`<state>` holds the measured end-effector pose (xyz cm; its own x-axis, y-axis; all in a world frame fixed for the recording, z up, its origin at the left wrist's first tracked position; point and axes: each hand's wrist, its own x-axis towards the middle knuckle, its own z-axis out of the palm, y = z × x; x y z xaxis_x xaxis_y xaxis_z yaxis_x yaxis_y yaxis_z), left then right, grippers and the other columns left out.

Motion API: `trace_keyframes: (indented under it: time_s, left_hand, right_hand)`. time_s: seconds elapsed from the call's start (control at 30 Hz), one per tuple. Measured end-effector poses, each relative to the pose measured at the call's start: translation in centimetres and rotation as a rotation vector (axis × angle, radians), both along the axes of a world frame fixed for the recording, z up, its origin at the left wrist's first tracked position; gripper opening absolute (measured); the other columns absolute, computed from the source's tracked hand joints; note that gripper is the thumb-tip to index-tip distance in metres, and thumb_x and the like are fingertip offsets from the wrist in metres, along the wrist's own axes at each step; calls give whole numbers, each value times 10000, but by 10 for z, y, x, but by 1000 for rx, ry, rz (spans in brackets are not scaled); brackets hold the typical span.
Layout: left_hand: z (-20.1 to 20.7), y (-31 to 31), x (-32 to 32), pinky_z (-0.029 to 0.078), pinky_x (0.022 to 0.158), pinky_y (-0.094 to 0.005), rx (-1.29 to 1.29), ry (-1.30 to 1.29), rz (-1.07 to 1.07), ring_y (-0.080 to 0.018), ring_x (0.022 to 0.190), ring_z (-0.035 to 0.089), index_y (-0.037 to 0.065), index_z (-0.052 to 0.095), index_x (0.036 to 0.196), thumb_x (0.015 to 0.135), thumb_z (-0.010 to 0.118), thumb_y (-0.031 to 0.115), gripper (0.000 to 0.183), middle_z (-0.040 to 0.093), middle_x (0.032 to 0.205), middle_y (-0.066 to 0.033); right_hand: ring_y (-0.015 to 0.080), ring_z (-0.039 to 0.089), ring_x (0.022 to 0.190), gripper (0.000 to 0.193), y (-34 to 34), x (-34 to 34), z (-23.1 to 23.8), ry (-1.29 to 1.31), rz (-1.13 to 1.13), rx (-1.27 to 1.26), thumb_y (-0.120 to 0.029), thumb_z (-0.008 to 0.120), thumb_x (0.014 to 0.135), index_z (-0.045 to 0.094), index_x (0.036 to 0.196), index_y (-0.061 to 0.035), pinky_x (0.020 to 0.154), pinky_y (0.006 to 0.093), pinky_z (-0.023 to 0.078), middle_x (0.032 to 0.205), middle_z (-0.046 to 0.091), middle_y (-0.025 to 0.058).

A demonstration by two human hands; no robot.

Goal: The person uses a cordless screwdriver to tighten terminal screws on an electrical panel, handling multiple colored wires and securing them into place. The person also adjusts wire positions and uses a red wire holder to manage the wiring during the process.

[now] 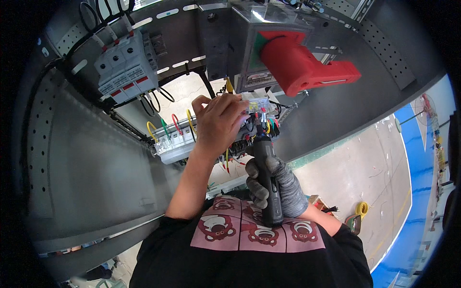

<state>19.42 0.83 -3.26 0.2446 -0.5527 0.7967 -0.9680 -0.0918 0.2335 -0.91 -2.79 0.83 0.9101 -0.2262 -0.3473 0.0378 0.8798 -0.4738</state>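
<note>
My right hand (285, 187), in a grey glove, is wrapped round a black electric screwdriver (269, 185). The tool stands nearly upright, its tip up among the wires of a terminal assembly (261, 122). Whether the bit sits on a screw is too small to tell. My bare left hand (218, 120) reaches to the left side of the same assembly, its fingers bent and closed by a clear plastic cover (259, 104). What those fingertips grip, if anything, is hidden. Red, yellow, green and black wires run around the assembly.
A big red rotary handle (307, 65) juts out above my hands. Upper left hangs a row of grey breaker modules (127, 67); a white module row (177, 144) with coloured wires lies below it. Grey cabinet walls (96, 168) enclose the left. A yellow coil (361, 208) lies on the floor.
</note>
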Motion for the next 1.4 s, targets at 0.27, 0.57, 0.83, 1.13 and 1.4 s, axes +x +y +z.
trace_keyframes:
  time_s: [0.27,0.57,0.83,1.13,1.4]
  left_hand:
    - [-1,2,-1,306,863,-363,-13,1,4,-121,921,613,212,682,976,691,817,227,316,666,1012,53]
    - [-2,-2,3,297,880,-365,-32,-40,12,-105,937,625,221,666,972,693,808,209,314,653,997,67]
    - [-4,-2,3,292,866,-365,-44,-25,-10,-109,924,638,216,662,974,679,816,184,335,652,991,75]
    - [-1,-1,0,302,868,-353,-37,-2,1,-100,939,652,205,651,966,689,814,169,323,657,1000,72]
    - [-3,-1,0,306,876,-349,-49,7,-3,-100,930,663,203,652,966,709,797,173,297,654,993,72]
  right_hand:
    - [232,626,707,621,-14,-15,-10,-79,227,2,-326,689,896,361,1384,-126,638,391,566,962,564,110]
    - [274,641,708,549,-4,-17,-15,-239,101,293,-228,655,911,358,1367,-154,613,434,570,995,563,146]
    - [213,605,609,427,4,-19,-12,-137,-6,41,-248,615,956,384,1295,-133,475,354,544,984,550,118]
    - [191,601,586,402,6,-15,-15,-161,-34,-63,-245,585,976,375,1287,-102,447,331,548,984,547,111]
    - [190,593,577,393,4,-14,-11,-121,-22,-66,-240,602,968,391,1268,-98,444,336,541,945,538,103]
